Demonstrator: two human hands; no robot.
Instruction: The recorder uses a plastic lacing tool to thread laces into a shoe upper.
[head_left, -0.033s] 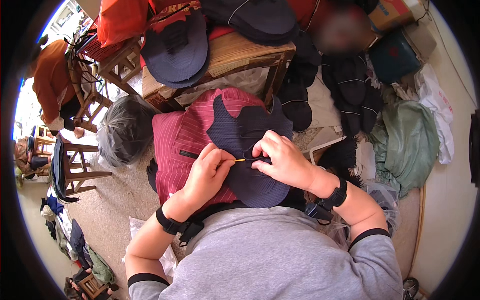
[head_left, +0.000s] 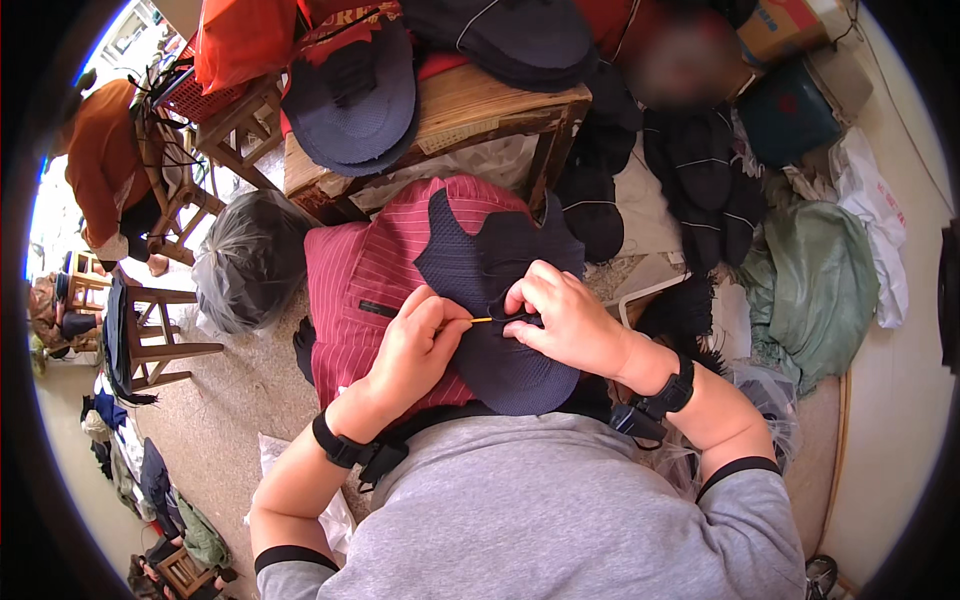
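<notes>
Across my lap, over a red striped cloth (head_left: 345, 270), lies a dark blue knitted piece (head_left: 520, 380) with a rounded near end and pointed corners at its far end. My left hand (head_left: 412, 342) is closed, thumb and fingers pinching a thin yellow crochet hook (head_left: 482, 320) that points right over the piece. My right hand (head_left: 572, 322) pinches black yarn (head_left: 495, 302) close to the hook's tip. The tip and what lies under the right fingers are partly hidden.
Ahead stands a wooden table (head_left: 455, 115) bearing stacked dark pieces (head_left: 350, 95). A filled plastic bag (head_left: 252, 262) and a stool (head_left: 160, 335) are at left. Dark bundles (head_left: 705, 170) and a green sack (head_left: 815, 275) lie right. Another person (head_left: 105, 160) sits far left.
</notes>
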